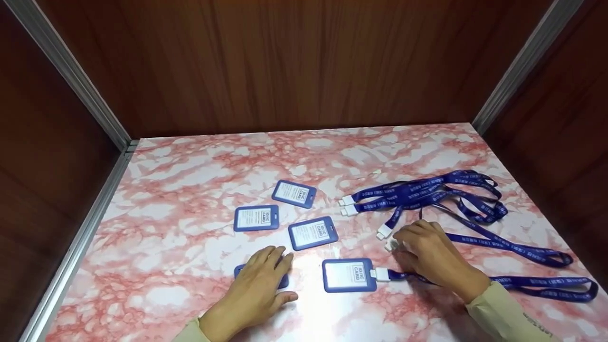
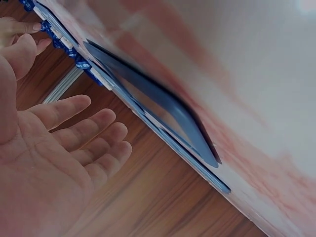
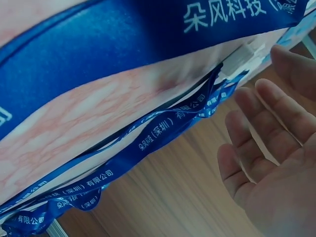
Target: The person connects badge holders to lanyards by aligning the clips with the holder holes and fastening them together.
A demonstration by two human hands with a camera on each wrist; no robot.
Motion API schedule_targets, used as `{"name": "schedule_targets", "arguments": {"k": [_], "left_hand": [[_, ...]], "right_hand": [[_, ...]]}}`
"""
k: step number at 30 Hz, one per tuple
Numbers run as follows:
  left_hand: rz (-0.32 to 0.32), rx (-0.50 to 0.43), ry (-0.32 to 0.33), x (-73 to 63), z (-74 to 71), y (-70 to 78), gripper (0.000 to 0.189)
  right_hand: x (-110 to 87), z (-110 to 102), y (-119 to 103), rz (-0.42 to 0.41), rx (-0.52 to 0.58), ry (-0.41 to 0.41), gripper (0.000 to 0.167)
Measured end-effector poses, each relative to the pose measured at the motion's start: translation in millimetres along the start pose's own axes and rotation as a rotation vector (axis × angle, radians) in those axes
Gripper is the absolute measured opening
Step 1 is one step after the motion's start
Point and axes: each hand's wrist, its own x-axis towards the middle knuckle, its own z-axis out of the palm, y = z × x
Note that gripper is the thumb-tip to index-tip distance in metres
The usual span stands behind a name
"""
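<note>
Wood-grain panels [image 1: 304,66] enclose a marbled bench [image 1: 175,168] where a person's right hand [image 1: 430,256] reaches a white clip [image 1: 391,244], its fingers bent; whether they pinch it cannot be told. Good handling would likely mean taking that clip squarely, free of its neighbour, while steadying a badge slot-first toward it. Relaxed and gripping nothing, the left hand [image 1: 254,292] partly covers a blue badge [image 1: 283,281]. Between the hands lies a strapped badge [image 1: 349,275]; three loose badges [image 1: 256,218] sit beyond the left, more neck straps [image 1: 403,192] beyond the right.
</note>
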Motion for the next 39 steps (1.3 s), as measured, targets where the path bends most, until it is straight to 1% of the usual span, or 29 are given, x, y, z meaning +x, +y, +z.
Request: {"name": "schedule_targets", "arguments": {"k": [7, 12, 15, 21, 26, 31, 39], "left_hand": [[-0.018, -0.009, -0.014, -2.5, -1.5, -1.3, 0.079], [-0.029, -0.014, -0.008, -4.5, -1.9, -2.0, 0.079], [-0.033, -0.01, -0.006, -5.9, -2.1, -2.4, 0.079], [-0.022, 0.0, 0.011, -8.4, -2.2, -4.0, 0.079], [-0.017, 0.01, 0.03, -8.3, -2.0, -4.8, 0.078], [-0.03, 0.009, 0.008, -7.0, -2.6, -3.3, 0.079], [-0.027, 0.008, -0.013, -6.2, -2.6, -3.5, 0.079]], "right_hand": [[2.4, 2, 1, -0.002, -0.001, 0.018, 0.032], [7.1, 2, 1, -0.026, -0.015, 0.05, 0.032], [9.4, 3, 2, -0.043, -0.028, 0.056, 0.032], [12.7, 5, 4, -0.046, -0.045, 0.038, 0.034], [14.6, 7, 5, -0.045, -0.047, 0.027, 0.031], [16.6, 8, 6, -0.036, -0.047, -0.001, 0.031], [16.7, 9, 6, -0.031, -0.037, -0.035, 0.03]]}}
